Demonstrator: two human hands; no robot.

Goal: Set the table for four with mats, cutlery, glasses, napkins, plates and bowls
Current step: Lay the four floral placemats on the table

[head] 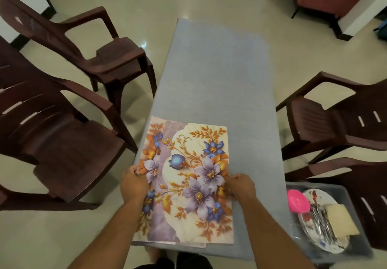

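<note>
On the grey cloth-covered table [217,75], both hands' fingers [134,171] seemingly pinch the flat, glossy floral mats [188,176].

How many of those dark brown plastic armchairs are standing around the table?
4: two left of the grey table, far and near; two right, far and near, the latter partly hidden behind a bin.

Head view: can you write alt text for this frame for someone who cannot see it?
Both hands, left hand and right hand, hold a stack of floral mats by its side edges on the near end of a long grey table. Dark brown plastic chairs flank it; a grey bin at right holds plates, cutlery and a pink bowl.
</note>
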